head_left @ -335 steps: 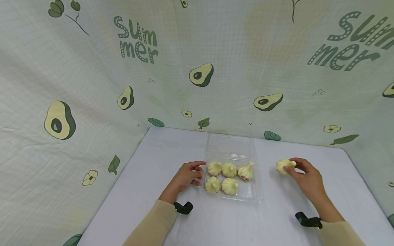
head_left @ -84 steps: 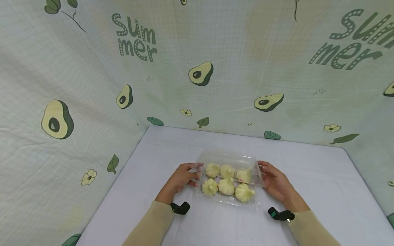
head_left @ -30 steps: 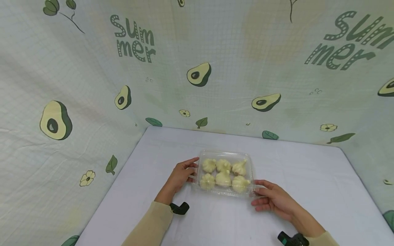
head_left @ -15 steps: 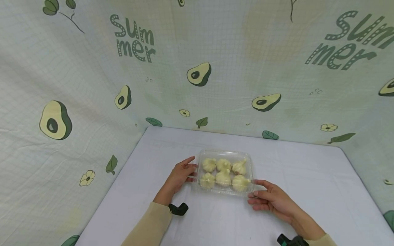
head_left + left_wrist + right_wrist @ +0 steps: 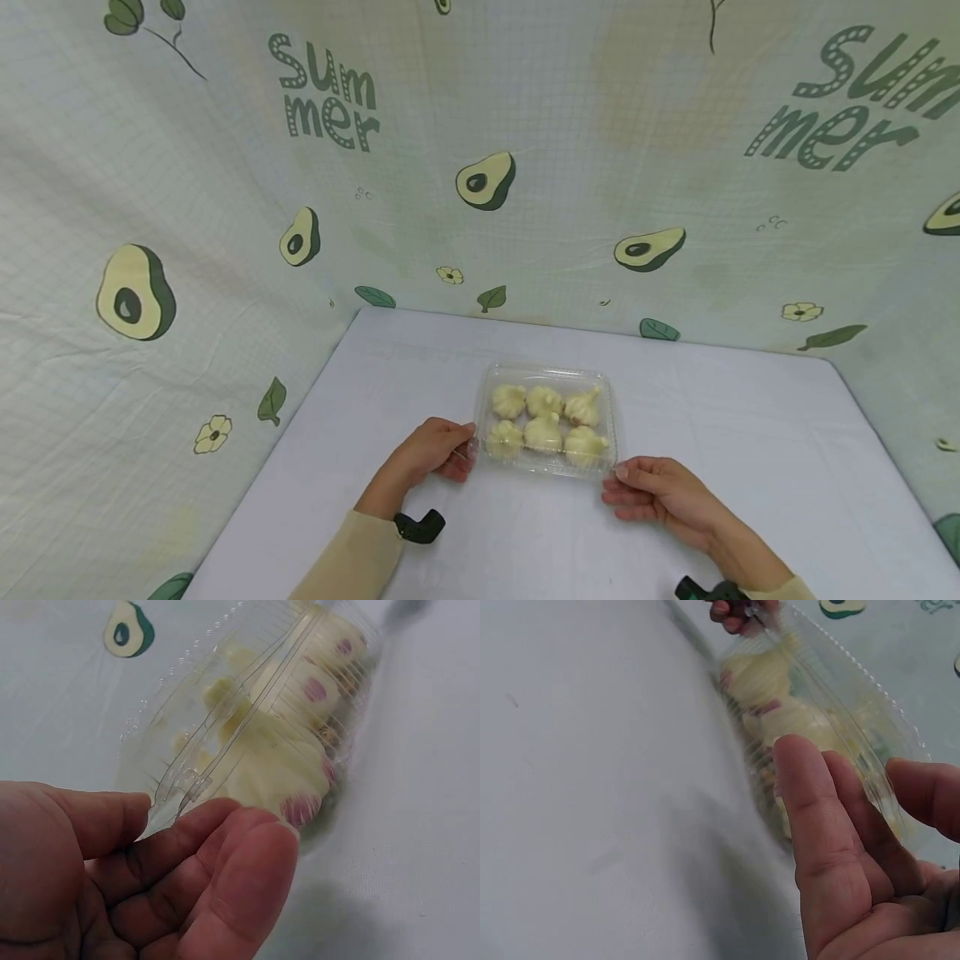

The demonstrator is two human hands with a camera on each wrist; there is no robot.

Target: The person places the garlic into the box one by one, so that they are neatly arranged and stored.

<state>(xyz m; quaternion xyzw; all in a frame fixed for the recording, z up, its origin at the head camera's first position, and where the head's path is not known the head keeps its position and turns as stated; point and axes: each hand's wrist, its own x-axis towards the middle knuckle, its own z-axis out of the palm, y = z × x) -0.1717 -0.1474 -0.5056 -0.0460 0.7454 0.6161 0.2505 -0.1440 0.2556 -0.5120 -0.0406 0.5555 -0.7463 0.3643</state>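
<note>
A clear plastic clamshell container [image 5: 543, 375] lies on the table with its lid down. Inside, several garlic bulbs [image 5: 583, 446] stand in two rows, visible through the lid. My left hand [image 5: 431, 454] pinches the container's front left corner between thumb and fingers; the left wrist view has the rim's corner tab between the thumb [image 5: 112, 821] and the index finger. At the front right corner, my right hand [image 5: 667, 496] pinches the rim, thumb on top and fingers below. How tightly the lid sits on the base cannot be told.
A white-covered table [image 5: 750, 433] spreads around the container. Behind and to the left hangs a cloth [image 5: 555, 250] printed with avocados, leaves and lettering. Each wrist wears a black camera mount [image 5: 422, 527].
The right hand's garlic bulb went into the container and the lid came down over it. Lately my left hand slid forward along the left side to the front corner; the right stayed near its corner.
</note>
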